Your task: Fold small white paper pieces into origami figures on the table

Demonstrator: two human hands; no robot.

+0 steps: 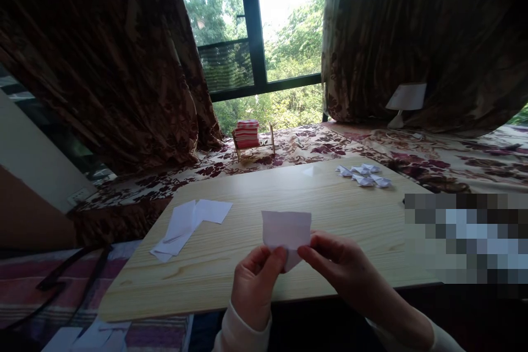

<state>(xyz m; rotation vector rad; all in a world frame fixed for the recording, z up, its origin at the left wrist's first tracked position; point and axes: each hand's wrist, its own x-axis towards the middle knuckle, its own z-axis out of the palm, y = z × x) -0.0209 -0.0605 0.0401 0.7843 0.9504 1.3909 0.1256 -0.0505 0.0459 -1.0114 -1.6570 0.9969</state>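
Note:
A small white sheet of paper (287,228) is held up over the near part of the table, with its lower part folded to a point. My left hand (256,280) pinches its lower left edge between thumb and fingers. On the right side, my right hand (338,258) grips the paper's edge with thumb and forefinger. Several loose white paper sheets (181,225) lie overlapping on the left of the table. Several small folded paper pieces (363,175) are grouped at the far right.
The wooden-topped table (247,192) stands before a flower-patterned ledge. On that ledge are a small rack with striped cloths (247,135) and a white lamp (407,98). More papers (99,336) lie on striped fabric at the lower left. A blurred patch covers the right side.

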